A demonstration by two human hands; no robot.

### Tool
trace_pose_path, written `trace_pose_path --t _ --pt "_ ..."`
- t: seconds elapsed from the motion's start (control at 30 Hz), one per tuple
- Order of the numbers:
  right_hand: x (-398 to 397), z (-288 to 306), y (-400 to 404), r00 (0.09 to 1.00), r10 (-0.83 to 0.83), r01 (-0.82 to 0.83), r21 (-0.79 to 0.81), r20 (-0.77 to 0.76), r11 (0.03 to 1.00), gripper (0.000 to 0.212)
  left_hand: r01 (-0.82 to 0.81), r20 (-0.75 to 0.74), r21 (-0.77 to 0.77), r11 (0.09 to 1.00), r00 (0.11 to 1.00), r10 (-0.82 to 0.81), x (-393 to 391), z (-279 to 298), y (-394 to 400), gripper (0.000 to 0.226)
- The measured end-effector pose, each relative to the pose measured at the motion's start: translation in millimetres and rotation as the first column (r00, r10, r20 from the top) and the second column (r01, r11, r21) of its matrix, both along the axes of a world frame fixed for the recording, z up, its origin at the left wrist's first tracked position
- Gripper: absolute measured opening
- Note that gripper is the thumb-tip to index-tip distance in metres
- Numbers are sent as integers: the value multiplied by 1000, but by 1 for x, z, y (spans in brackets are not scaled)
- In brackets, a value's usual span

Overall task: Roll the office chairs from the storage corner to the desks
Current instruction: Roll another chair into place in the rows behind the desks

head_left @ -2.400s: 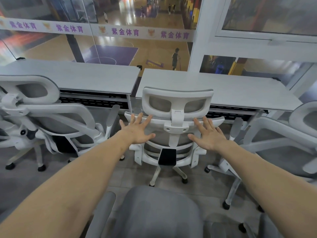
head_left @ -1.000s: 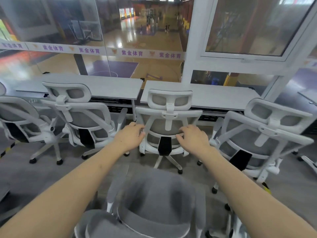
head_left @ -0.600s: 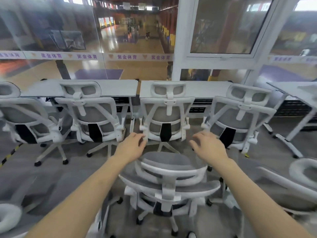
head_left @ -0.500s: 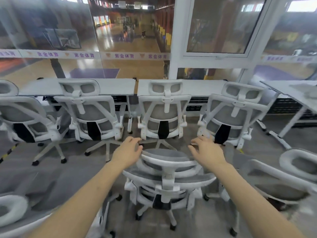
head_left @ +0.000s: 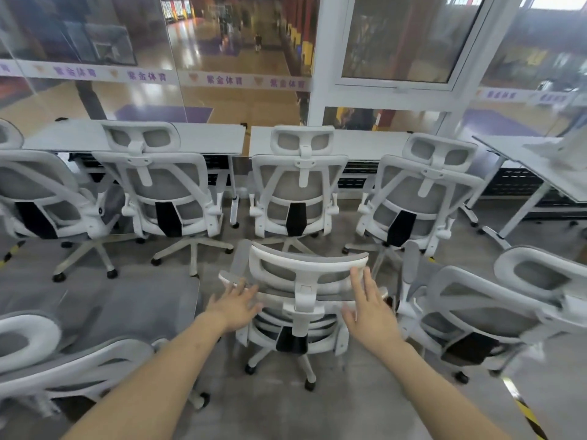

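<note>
A white-framed office chair with grey mesh [head_left: 305,274] stands right in front of me, its back toward me. My left hand [head_left: 236,304] is spread, fingers straight, at the left side of its backrest. My right hand [head_left: 370,308] is spread too, fingers straight, close to the right end of its headrest. Neither hand grips anything. Several like chairs stand in a row at two white desks: one in the middle [head_left: 301,188], one on its left [head_left: 158,192], one on its right [head_left: 422,198]. The left desk [head_left: 203,138] and the right desk [head_left: 368,142] run along the glass wall.
More chairs crowd both sides: one at the lower left [head_left: 63,354], one at the right [head_left: 508,306], one at the far left [head_left: 38,198]. A further desk [head_left: 546,166] stands at the far right. Yellow-black floor tape [head_left: 524,414] lies at the lower right.
I have stepped back from the chair at the desk. A nearer chair is now before me, and my hands, curled a moment ago, have spread open beside its backrest and headrest.
</note>
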State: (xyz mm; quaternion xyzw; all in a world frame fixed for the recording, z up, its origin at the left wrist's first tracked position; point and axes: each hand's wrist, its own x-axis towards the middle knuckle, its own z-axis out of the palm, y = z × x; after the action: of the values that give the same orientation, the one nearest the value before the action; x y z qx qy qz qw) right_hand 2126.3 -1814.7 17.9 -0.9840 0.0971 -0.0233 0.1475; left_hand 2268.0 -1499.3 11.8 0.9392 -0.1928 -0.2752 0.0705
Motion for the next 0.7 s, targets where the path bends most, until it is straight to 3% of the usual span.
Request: trace_pose_path --t 0.27,0.7 --pt "11 -28 4 899 10 -36 -51 -437 998 80 69 113 164 984 990 -88 -5 -5 -3 72" --pt "-24 -32 -15 883 53 -84 -48 -467 995 91 70 64 207 976 994 -85 -52 4 -10 81"
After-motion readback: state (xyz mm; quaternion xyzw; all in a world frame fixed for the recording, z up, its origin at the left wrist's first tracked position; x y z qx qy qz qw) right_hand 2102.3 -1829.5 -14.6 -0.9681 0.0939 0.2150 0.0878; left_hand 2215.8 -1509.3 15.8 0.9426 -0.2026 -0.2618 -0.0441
